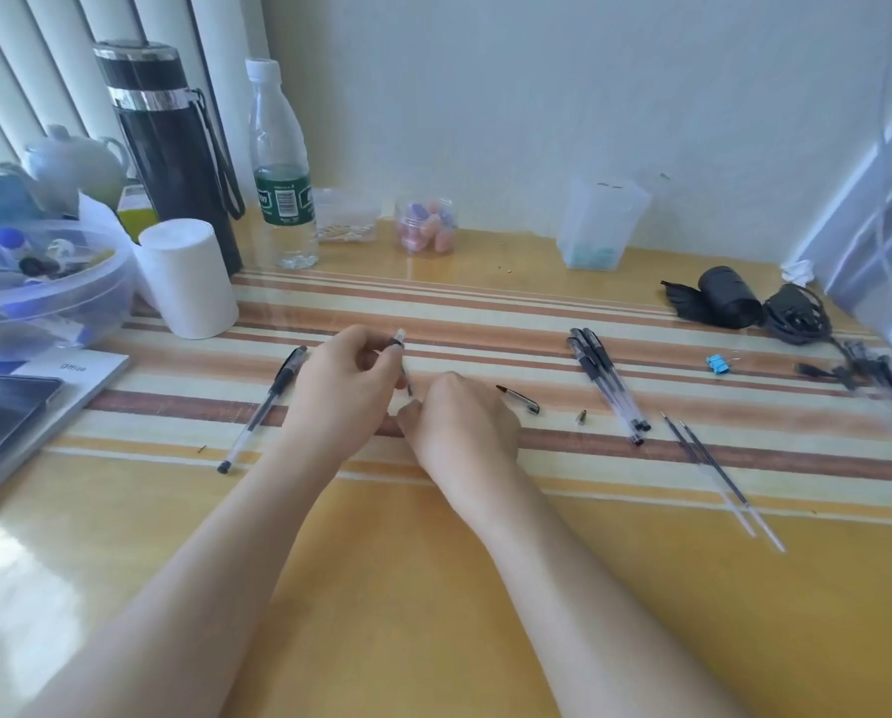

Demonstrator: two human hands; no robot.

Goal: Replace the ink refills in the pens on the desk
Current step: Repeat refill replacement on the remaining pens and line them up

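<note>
My left hand (343,391) grips a clear pen barrel (400,355), held up at a slant over the striped desk. My right hand (459,422) is closed at the barrel's lower end; what its fingers pinch is hidden. A pen cap (519,399) and a small metal pen tip (582,417) lie just right of my right hand. One whole pen (262,409) lies left of my left hand. A bunch of capped pens (607,386) rests further right, with two loose ink refills (721,479) beside it.
A white paper roll (187,277), black flask (174,147) and water bottle (280,163) stand at the back left by a plastic bowl (45,282). A notebook with a phone (13,412) lies at the left edge. A blue binder clip (716,364) and black cables (796,313) are at the right.
</note>
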